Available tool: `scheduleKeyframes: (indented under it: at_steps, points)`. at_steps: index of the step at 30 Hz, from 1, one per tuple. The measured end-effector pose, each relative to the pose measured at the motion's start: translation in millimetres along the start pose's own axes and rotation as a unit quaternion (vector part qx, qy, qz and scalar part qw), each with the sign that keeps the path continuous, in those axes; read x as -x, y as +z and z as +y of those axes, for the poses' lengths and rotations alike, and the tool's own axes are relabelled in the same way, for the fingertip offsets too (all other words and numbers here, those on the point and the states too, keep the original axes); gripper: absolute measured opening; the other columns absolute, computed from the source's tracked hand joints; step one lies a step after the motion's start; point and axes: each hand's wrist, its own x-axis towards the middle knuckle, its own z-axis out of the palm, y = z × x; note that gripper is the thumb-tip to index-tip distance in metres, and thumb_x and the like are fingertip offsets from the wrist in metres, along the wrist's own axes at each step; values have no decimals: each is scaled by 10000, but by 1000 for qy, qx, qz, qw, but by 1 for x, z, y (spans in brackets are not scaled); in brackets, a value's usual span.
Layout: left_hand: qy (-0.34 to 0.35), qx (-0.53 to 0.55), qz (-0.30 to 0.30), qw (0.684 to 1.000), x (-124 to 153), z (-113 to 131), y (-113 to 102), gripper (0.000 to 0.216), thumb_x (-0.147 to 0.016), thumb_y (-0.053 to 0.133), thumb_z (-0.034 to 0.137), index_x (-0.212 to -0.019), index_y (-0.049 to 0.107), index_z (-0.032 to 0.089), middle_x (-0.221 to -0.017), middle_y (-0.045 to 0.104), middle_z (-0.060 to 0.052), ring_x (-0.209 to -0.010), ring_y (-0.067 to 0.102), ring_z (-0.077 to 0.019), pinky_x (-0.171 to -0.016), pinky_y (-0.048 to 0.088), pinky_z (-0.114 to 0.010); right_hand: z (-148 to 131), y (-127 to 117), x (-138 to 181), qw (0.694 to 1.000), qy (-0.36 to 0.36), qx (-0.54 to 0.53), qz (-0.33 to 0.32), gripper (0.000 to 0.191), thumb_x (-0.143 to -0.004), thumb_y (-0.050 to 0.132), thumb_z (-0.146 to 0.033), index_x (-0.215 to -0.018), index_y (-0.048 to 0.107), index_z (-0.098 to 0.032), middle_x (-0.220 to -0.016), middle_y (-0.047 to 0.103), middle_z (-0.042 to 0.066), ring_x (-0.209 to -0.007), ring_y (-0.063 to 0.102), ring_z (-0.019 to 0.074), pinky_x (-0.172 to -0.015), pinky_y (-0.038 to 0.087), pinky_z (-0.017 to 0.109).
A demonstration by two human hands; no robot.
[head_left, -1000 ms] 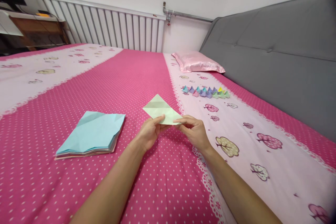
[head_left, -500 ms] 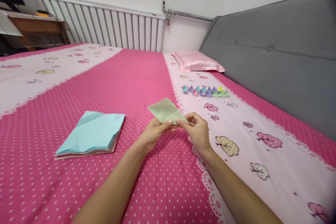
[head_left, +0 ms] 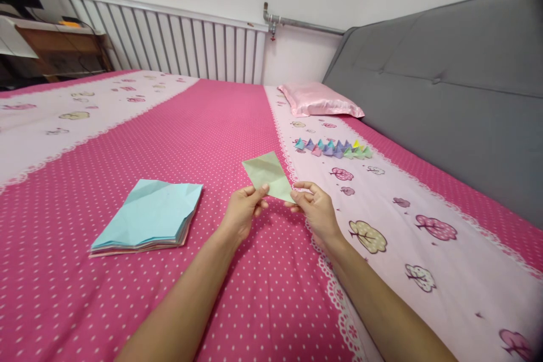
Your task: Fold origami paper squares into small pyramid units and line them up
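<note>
A folded pale green paper (head_left: 267, 172) is held above the pink dotted bedspread (head_left: 203, 141), pinched at its near edge by both hands. My left hand (head_left: 242, 212) grips its left corner with thumb and fingers closed. My right hand (head_left: 314, 209) pinches the right corner. A stack of paper sheets with a light blue sheet on top (head_left: 148, 218) lies on the bed to the left of my left hand. A row of several small folded paper shapes (head_left: 333, 149) in blue, purple, green and yellow sits farther back on the right.
A pink satin pillow (head_left: 318, 100) lies near the grey padded headboard (head_left: 445, 90) on the right. A white radiator (head_left: 169, 42) runs along the far wall. A wooden shelf unit (head_left: 55, 51) stands at the far left.
The green paper has been turned and refolded into a narrower shape, and both hands have shifted slightly upward and closer along its near edge.
</note>
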Motion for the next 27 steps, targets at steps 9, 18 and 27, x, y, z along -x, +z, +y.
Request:
scheduleKeyframes:
  at_steps: [9, 18, 27]
  points:
    - [-13, 92, -38, 995, 3, 2, 7, 120, -765, 568, 59, -804, 675, 99, -909, 687, -79, -814, 645, -108, -786, 497, -171, 9, -3, -4, 989, -87, 118, 21, 367, -662, 681, -312, -990, 553, -208, -958, 646, 56, -918, 602, 198, -793, 460, 342]
    - [157, -158, -60, 973, 3, -8, 6, 268, -673, 638, 91, -923, 699, 164, -1006, 677, -93, -945, 617, -196, -893, 450, -318, -7, -3, 4, 918, -299, 261, 23, 384, -703, 654, -209, -1068, 609, -322, -1238, 463, 44, -1174, 408, 234, -960, 368, 425]
    - [301, -218, -102, 923, 8, -6, 2, 343, -667, 644, 108, -992, 679, 213, -1181, 592, -85, -1123, 524, -218, -944, 449, -327, -3, -12, -6, 945, -254, 203, -40, 158, -677, 703, -274, -829, 714, -311, -1343, 413, 4, -1222, 385, 236, -992, 355, 425]
